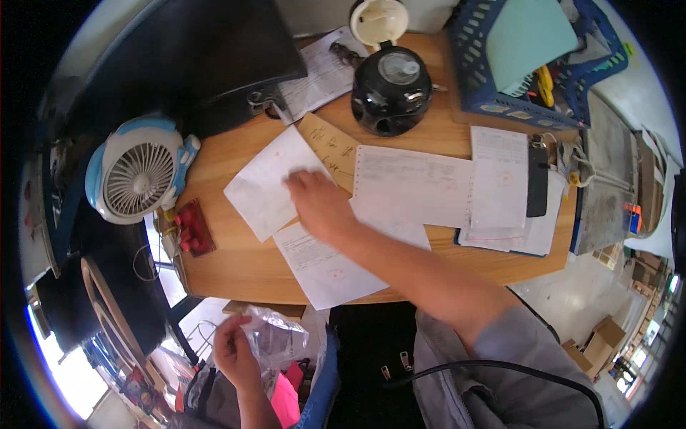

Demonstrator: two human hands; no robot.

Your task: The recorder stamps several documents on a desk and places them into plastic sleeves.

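Observation:
On the wooden desk, my right hand [318, 207] reaches across to a white sheet of paper [268, 193] set at a slant. Its fingers are curled together against the sheet; the fingertips are partly hidden. Printed forms lie around it: one sheet [321, 268] under my forearm, another with punched edges [414, 182] to the right. A brown envelope [330, 146] shows from beneath the slanted sheet. Below the desk edge, my left hand [237, 352] pinches the edge of a clear plastic bag [277, 337].
A black flask [391, 93] with its cream lid raised stands at the back. Left are a blue-white fan [141, 175], a red object [193, 229] and a dark monitor [193, 64]. A blue basket [475, 71], stacked papers [499, 179] and a black phone-like slab [537, 182] are right.

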